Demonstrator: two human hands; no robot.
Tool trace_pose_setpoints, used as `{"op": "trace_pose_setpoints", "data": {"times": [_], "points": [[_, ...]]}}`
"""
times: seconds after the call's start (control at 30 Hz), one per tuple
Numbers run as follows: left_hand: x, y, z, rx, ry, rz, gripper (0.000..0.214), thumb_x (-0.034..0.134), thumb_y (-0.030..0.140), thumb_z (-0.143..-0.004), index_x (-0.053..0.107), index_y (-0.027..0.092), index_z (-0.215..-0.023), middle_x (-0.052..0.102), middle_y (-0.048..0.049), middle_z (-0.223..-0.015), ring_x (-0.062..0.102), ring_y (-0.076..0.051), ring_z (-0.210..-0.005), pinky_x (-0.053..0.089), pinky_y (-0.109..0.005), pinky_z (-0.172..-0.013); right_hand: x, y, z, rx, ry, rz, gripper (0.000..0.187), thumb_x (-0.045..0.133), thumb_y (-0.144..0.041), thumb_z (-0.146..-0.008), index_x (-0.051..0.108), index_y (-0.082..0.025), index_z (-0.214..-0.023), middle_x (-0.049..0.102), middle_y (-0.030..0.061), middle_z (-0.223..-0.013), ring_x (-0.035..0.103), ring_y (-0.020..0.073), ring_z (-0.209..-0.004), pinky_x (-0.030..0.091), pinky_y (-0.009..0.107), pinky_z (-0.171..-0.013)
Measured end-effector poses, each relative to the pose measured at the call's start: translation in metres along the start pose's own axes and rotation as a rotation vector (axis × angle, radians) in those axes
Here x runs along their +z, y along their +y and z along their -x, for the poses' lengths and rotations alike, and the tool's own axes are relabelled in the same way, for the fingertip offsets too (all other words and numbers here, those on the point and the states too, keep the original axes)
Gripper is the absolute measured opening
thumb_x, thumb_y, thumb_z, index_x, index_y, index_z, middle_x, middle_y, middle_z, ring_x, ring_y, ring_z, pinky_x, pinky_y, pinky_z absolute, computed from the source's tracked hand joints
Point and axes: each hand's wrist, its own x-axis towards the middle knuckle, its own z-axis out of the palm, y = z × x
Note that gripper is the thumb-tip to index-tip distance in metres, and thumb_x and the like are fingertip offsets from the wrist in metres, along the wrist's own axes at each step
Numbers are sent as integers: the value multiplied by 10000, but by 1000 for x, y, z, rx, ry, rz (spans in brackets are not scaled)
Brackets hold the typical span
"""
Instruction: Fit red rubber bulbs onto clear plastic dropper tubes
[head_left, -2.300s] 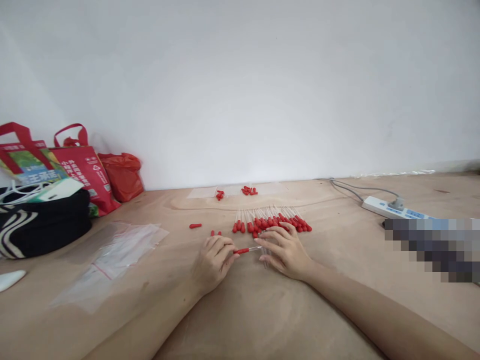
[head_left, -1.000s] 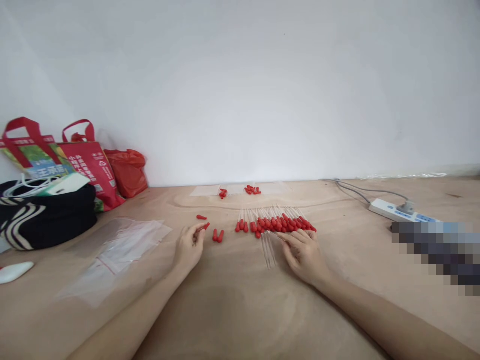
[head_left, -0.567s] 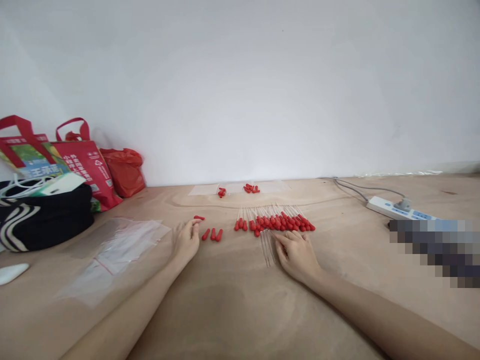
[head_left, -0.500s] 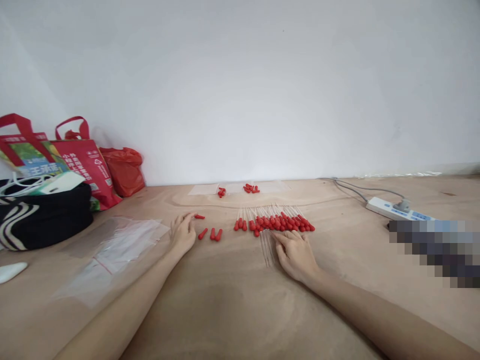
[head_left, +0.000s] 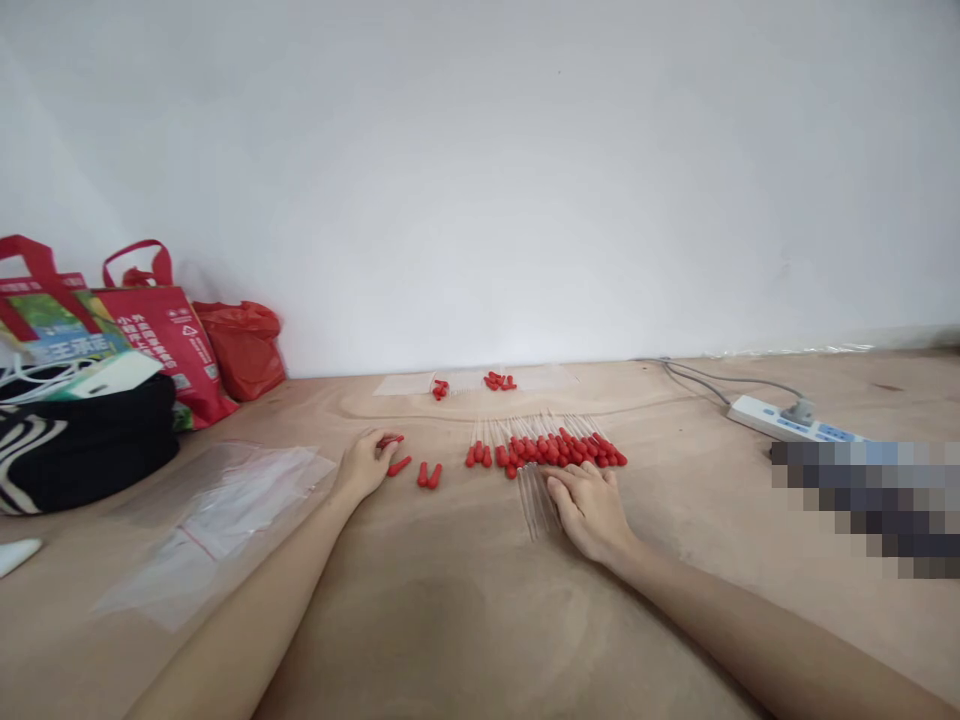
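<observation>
My left hand [head_left: 366, 464] rests at the left of the work area, its fingertips closed around a small red rubber bulb [head_left: 395, 439]. Beside it lie a few more red bulbs [head_left: 424, 474]. My right hand [head_left: 589, 508] lies low on the table with its index finger stretched leftward, touching the upper ends of several thin clear glass tubes [head_left: 529, 505]; its other fingers are partly bent. Just beyond that hand is a wide row of droppers [head_left: 551, 448], their red bulbs toward me and their thin tubes pointing to the wall.
Clear plastic bags [head_left: 225, 510] lie at left, near a black bag [head_left: 97, 440] and red shopping bags [head_left: 169, 330]. Small groups of red bulbs [head_left: 499, 381] sit on clear bags at the back. A power strip [head_left: 780, 420] with a cable lies at right.
My left fingers have closed over the red bulb that lay at their tips. My right hand has stayed by the glass tubes. The view has shifted slightly.
</observation>
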Motion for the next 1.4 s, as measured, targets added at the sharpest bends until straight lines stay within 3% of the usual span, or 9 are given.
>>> {"op": "trace_pose_setpoints", "data": {"times": [0.2,0.37,0.5,0.7,0.87,1.1,1.23,1.4], "points": [[-2,15,27,-79,-28,59,230,450,289,-742,601,162,-860,640,-33,-787,569,-147,-640,470,-264,-628,-3,-1,1,2,7,-54,349,295,-262,-866,636,-250,-936,643,25,-883,484,177,-832,252,338,-747],[-2,21,29,-31,56,-47,198,482,270,-715,625,171,-810,613,-66,-855,552,-208,-857,439,-334,-776,0,0,2,-23,48,-41,339,304,-264,-864,638,-236,-916,643,29,-878,480,183,-826,247,337,-719],[-1,21,26,-99,9,26,187,459,240,-716,589,153,-818,613,-60,-827,571,-173,-770,457,-289,-704,2,2,2,-46,78,-33,335,305,-261,-865,639,-232,-879,643,28,-861,480,182,-826,243,334,-702],[-8,41,46,-191,-58,89,227,479,363,-707,550,165,-790,602,-4,-646,547,-139,-583,426,-247,-575,1,2,2,-48,92,-44,304,326,-255,-864,629,-242,-883,641,12,-835,484,173,-806,235,327,-690],[-12,59,54,-270,-48,70,301,460,444,-712,566,169,-773,622,-12,-657,559,-154,-609,410,-254,-593,1,1,0,-66,140,-63,282,345,-286,-864,624,-247,-866,638,6,-818,486,163,-784,234,317,-693],[-15,55,49,-299,-20,21,282,361,360,-776,566,169,-753,643,-46,-749,597,-188,-745,417,-265,-662,5,9,-20,-73,320,36,252,441,-362,-809,606,-218,-934,616,39,-822,480,186,-804,238,319,-715],[-16,49,47,-305,-7,1,246,318,256,-778,540,170,-837,614,-19,-653,590,-178,-686,413,-264,-648,6,9,-34,-133,314,145,258,473,-426,-788,638,-250,-879,583,42,-829,455,192,-819,224,339,-729],[-18,46,46,-320,4,-14,242,320,244,-786,522,160,-890,585,-9,-624,578,-175,-662,402,-261,-625,10,4,-42,-220,277,201,250,457,-392,-806,650,-246,-868,563,50,-898,428,196,-873,202,381,-788]]}}
